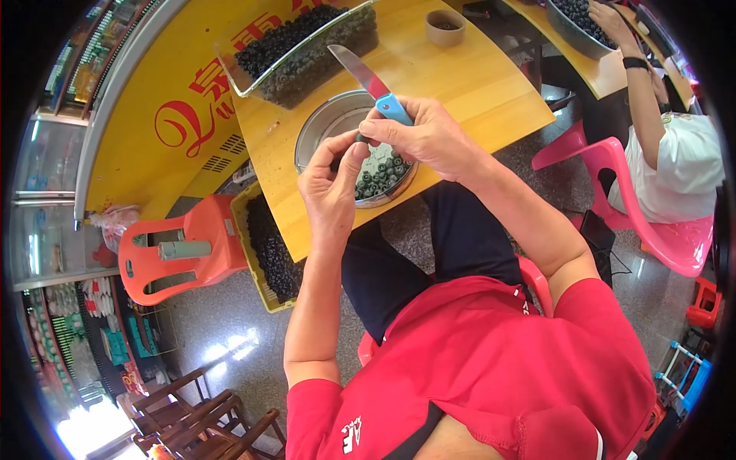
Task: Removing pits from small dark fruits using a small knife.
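- While the right hand (429, 138) grips a knife (368, 80) by its blue handle, blade pointing up and away over the wooden table (475, 84), its fingertips also pinch a small dark nut-like piece (360, 138).
- The left hand (330, 188) meets it from below, thumb and forefinger closed on the same piece, just above the round metal pan (322, 123).
- That pan holds a heap of similar pieces, already cut into grey-green rings with dark centres.
- The piece looks light and hard, small enough to slip or roll; it is best held by its sides between fingertips, clear of the blade's edge.
- A clear tray (307, 57) of whole dark pieces stands behind the pan, touching or nearly so; a small brown cup (445, 27) sits farther back.
- A yellow crate (264, 253) of dark pieces sits on the floor beside an orange plastic chair (184, 245).
- Another person's hand (609, 23) reaches into a separate bowl (571, 27) at the far right.
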Action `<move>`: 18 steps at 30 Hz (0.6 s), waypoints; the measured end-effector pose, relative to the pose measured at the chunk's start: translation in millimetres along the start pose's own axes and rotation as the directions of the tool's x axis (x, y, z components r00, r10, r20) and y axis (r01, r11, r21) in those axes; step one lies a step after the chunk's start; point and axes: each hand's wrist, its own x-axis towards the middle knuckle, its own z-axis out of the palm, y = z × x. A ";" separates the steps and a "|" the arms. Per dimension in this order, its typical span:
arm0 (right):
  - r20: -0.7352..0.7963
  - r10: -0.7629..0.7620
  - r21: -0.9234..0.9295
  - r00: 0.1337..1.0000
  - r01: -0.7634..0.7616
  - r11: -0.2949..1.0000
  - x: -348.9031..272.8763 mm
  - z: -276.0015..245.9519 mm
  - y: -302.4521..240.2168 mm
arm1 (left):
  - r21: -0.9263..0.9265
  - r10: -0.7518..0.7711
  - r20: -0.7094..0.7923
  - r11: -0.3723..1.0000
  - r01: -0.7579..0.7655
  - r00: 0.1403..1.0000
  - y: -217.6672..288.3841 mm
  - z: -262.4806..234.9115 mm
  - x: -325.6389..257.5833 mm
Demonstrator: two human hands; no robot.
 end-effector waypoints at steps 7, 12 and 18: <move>0.021 -0.141 -0.189 0.990 0.142 0.972 5.7 -3.5 10.1 | 0.338 0.108 -0.066 0.938 -0.080 0.992 -1.0 2.1 -2.2; 0.044 -0.130 -0.141 0.991 0.135 0.981 1.6 -2.6 5.2 | 0.232 0.112 -0.104 0.969 -0.086 0.988 -2.3 9.4 -4.2; 0.028 -0.004 -0.046 1.000 0.005 0.999 -0.5 -4.5 3.6 | 0.069 0.005 -0.125 0.998 0.003 0.992 -7.3 11.8 -7.7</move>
